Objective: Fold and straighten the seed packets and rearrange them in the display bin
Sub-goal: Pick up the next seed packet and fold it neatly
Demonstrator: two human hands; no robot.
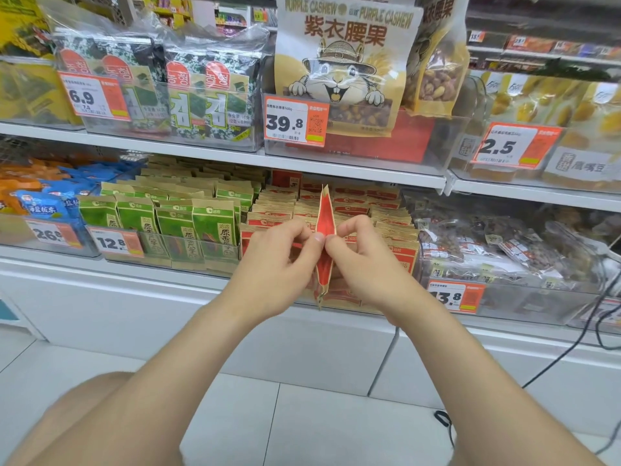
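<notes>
Both hands pinch one red seed packet edge-on: left hand and right hand with thumbs and fingers curled onto its middle. Packet upright, before the display bin of red packets on the lower shelf.

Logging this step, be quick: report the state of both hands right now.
Left hand: closed, pinching the red and tan paper seed packet, which is held edge-on.
Right hand: closed, pinching the same packet from the other side.

Red-and-kraft seed packet upright, edge-on, pinched mid-height; matching packets rowed behind.
</notes>
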